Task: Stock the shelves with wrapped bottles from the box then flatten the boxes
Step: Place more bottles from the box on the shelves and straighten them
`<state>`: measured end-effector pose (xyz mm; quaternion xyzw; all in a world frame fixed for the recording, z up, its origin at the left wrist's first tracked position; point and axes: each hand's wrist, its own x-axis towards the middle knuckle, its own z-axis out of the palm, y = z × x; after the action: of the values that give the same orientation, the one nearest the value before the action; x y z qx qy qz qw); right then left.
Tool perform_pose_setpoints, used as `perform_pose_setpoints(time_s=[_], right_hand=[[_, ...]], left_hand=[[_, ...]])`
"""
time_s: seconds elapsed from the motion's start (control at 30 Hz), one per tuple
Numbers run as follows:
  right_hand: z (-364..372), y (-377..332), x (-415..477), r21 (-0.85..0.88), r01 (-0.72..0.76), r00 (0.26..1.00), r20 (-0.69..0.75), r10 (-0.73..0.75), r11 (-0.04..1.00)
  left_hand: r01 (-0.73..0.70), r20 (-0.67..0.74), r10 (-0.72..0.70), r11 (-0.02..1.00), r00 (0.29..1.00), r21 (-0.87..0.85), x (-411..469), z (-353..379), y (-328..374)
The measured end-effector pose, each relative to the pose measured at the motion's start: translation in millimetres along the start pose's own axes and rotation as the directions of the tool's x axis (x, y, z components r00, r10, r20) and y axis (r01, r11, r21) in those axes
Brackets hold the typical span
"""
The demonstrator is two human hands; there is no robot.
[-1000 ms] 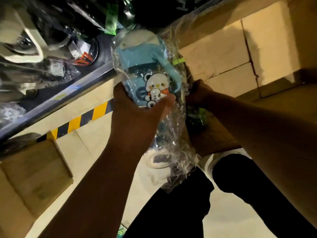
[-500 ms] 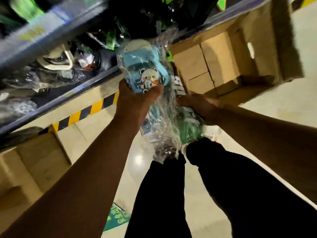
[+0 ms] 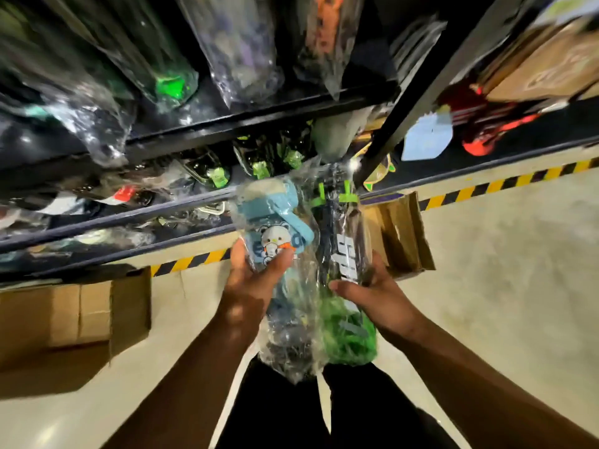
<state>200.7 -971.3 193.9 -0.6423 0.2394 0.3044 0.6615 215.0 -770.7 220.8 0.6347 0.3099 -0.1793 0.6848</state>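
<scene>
Bottles sat side by side, just near of the shelf (image 3: 113, 218) edge: the blue bottle (image 3: 275, 234) clasped round its body by the left hand (image 3: 251, 286), the dark bottle (image 3: 348, 251) gripped low by the right hand (image 3: 381, 296). Both looked light and stiff, probably plastic, yet the loose crinkled wrap (image 3: 291, 345) would likely slide, so a hold round the body through the film seemed best. The shelf was crowded with wrapped stock. A left box (image 3: 81, 315) and a right box (image 3: 402, 234) stood on the floor (image 3: 502, 270)
</scene>
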Motion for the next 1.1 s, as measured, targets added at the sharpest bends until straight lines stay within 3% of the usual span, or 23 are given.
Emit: perform_pose_setpoints(time_s=[0.1,0.3,0.47,0.63,0.8,1.1], right_hand=[[3.4,-32.1,-38.3,-0.062,0.064,0.998,0.002,-0.065,0.996],[2.6,-96.7,-99.4,-0.063,0.185,0.98,0.086,-0.179,0.981],[5.6,-157.8,-145.1,-0.12,0.298,0.951,0.128,-0.283,0.947],[23.8,-208.8,-173.3,-0.159,0.488,0.87,0.173,-0.462,0.858],[51.7,-258.8,-206.3,-0.107,0.624,0.774,0.217,-0.594,0.774],[139.9,-326.1,-262.1,-0.051,0.72,0.686,0.209,-0.697,0.692]], left_hand=[[-0.071,0.054,0.068,0.996,0.996,0.052,-41.2,-1.5,36.5],[-0.113,0.1,0.12,0.991,0.988,-0.07,-112.8,-4.4,95.2],[-0.249,0.002,0.249,0.966,0.968,-0.069,-160.1,-9.2,137.0],[-0.369,-0.124,0.355,0.922,0.926,-0.115,-194.9,-22.2,186.4],[-0.505,-0.121,0.495,0.861,0.861,-0.069,-227.6,-48.4,244.1],[-0.648,-0.058,0.649,0.761,0.759,0.03,-262.3,-142.7,334.5]])
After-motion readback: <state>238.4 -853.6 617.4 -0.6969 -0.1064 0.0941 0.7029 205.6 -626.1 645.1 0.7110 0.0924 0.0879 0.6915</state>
